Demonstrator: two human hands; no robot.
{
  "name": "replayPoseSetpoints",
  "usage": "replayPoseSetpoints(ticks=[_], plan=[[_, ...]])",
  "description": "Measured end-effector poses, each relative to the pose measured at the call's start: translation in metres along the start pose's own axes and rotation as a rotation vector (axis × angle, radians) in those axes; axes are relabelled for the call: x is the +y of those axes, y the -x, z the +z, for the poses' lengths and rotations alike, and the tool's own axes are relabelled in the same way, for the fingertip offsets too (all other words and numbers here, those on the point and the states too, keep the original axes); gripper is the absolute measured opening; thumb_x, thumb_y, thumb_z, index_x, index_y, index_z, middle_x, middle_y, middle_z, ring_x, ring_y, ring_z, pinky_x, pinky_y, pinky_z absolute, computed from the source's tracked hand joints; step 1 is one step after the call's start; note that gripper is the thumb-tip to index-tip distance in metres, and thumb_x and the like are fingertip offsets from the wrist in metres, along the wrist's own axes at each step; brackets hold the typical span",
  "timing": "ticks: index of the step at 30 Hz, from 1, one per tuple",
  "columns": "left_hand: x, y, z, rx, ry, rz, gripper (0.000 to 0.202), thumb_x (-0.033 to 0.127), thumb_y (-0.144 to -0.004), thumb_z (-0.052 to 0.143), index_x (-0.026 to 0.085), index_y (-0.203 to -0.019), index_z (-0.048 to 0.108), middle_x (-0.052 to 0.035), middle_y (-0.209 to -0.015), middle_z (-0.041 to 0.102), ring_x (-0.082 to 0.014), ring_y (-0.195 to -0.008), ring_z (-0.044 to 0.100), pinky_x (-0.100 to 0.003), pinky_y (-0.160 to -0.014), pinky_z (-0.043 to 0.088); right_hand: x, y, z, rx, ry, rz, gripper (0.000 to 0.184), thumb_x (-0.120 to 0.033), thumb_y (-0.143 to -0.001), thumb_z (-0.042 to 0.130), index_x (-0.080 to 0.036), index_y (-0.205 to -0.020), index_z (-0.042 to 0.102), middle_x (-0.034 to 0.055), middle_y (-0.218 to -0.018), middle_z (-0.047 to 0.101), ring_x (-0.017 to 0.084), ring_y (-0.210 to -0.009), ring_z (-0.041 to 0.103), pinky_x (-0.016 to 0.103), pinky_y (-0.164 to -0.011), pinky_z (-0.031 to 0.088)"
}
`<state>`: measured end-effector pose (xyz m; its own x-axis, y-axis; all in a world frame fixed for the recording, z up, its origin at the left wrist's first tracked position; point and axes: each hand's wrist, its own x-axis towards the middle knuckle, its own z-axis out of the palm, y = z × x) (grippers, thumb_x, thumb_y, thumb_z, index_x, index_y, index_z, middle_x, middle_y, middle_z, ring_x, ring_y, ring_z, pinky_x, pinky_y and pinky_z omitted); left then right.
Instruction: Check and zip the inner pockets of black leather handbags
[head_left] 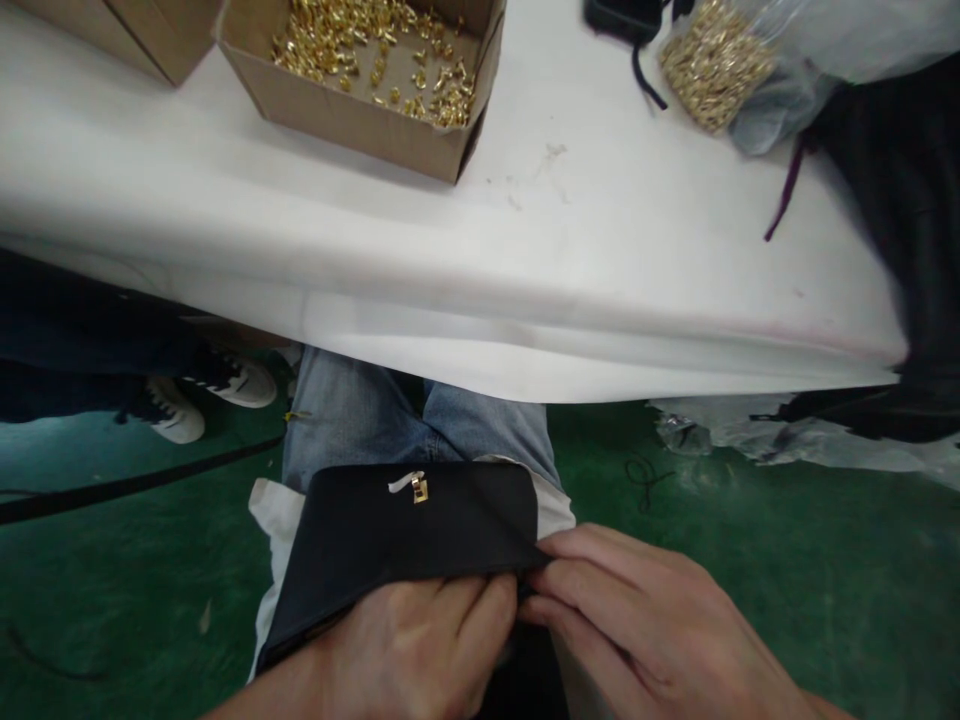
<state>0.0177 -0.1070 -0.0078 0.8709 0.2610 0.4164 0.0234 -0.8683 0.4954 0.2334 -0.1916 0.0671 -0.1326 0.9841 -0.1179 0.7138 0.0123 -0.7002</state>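
A black handbag (420, 530) with a small gold clasp (420, 488) lies across my lap. A short white strip (400, 484) sticks out beside the clasp. My left hand (420, 640) is curled at the bag's near edge, its fingertips tucked under the black panel and hidden. At the bag's right corner, my right hand (637, 610) pinches the black edge between thumb and fingers. Both hands are close together, and what lies between their fingertips is mostly hidden. White cloth or wrapping (277, 520) shows under the bag.
On the white-covered table (525, 250) stands a cardboard box (360, 110) of small gold fittings. A plastic bag of gold parts (716, 65) and black material (892, 180) lie at right. Another person's shoes (240, 380) and a black strap (150, 480) are at left.
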Motion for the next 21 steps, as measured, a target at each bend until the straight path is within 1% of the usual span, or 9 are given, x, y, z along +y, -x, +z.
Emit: replayPoseSetpoints(ticks=[4, 7, 10, 14, 17, 21], plan=[[-0.001, 0.002, 0.000, -0.032, -0.046, 0.038, 0.019, 0.005, -0.102, 0.052, 0.010, -0.104, 0.070, -0.0053, -0.084, 0.070, -0.0188, -0.067, 0.064, -0.035, -0.061, 0.054, 0.001, 0.003, -0.001, 0.005, 0.039, -0.017, 0.025, -0.015, -0.111, 0.056, -0.021, -0.100, 0.077, 0.0046, -0.096, 0.077, 0.017, -0.085, 0.076, 0.026, -0.078, 0.066], [-0.002, 0.001, 0.000, -0.065, -0.071, 0.076, 0.022, 0.006, -0.102, 0.050, 0.010, -0.104, 0.072, -0.0075, -0.085, 0.071, -0.0191, -0.067, 0.064, -0.032, -0.061, 0.054, 0.001, 0.005, 0.000, 0.005, 0.047, -0.007, 0.025, -0.015, -0.110, 0.056, -0.021, -0.094, 0.075, 0.0046, -0.094, 0.077, 0.017, -0.084, 0.077, 0.025, -0.078, 0.067], [-0.002, -0.004, -0.004, -0.038, -0.061, 0.058, 0.028, 0.003, -0.103, 0.045, 0.007, -0.106, 0.072, -0.0094, -0.086, 0.073, -0.0180, -0.068, 0.066, -0.030, -0.066, 0.057, 0.000, 0.007, 0.001, 0.017, 0.062, -0.006, 0.025, -0.015, -0.110, 0.056, -0.021, -0.093, 0.072, 0.0052, -0.096, 0.077, 0.017, -0.085, 0.077, 0.025, -0.079, 0.067], [-0.001, -0.009, -0.008, -0.016, -0.062, 0.059, 0.033, 0.004, -0.105, 0.040, 0.006, -0.104, 0.073, -0.0097, -0.085, 0.074, -0.0185, -0.068, 0.068, -0.029, -0.067, 0.059, -0.001, 0.010, 0.003, 0.023, 0.084, 0.008, 0.020, -0.014, -0.109, 0.057, -0.021, -0.101, 0.073, 0.0055, -0.104, 0.079, 0.017, -0.089, 0.078, 0.024, -0.082, 0.067], [0.000, -0.009, -0.006, -0.007, -0.076, 0.065, 0.033, 0.004, -0.105, 0.040, 0.007, -0.101, 0.073, -0.0103, -0.084, 0.074, -0.0194, -0.068, 0.068, -0.030, -0.067, 0.059, -0.001, 0.010, 0.005, 0.013, 0.086, 0.027, 0.019, -0.012, -0.108, 0.057, -0.020, -0.106, 0.073, 0.0054, -0.107, 0.079, 0.016, -0.093, 0.078, 0.024, -0.082, 0.066], [0.003, -0.003, 0.000, -0.034, -0.101, 0.039, 0.029, 0.003, -0.103, 0.044, 0.006, -0.106, 0.072, -0.0111, -0.086, 0.074, -0.0207, -0.069, 0.069, -0.032, -0.064, 0.058, -0.003, 0.004, 0.005, 0.002, 0.030, 0.043, 0.020, -0.009, -0.106, 0.055, -0.020, -0.103, 0.072, 0.0042, -0.101, 0.075, 0.015, -0.091, 0.074, 0.024, -0.079, 0.063]])
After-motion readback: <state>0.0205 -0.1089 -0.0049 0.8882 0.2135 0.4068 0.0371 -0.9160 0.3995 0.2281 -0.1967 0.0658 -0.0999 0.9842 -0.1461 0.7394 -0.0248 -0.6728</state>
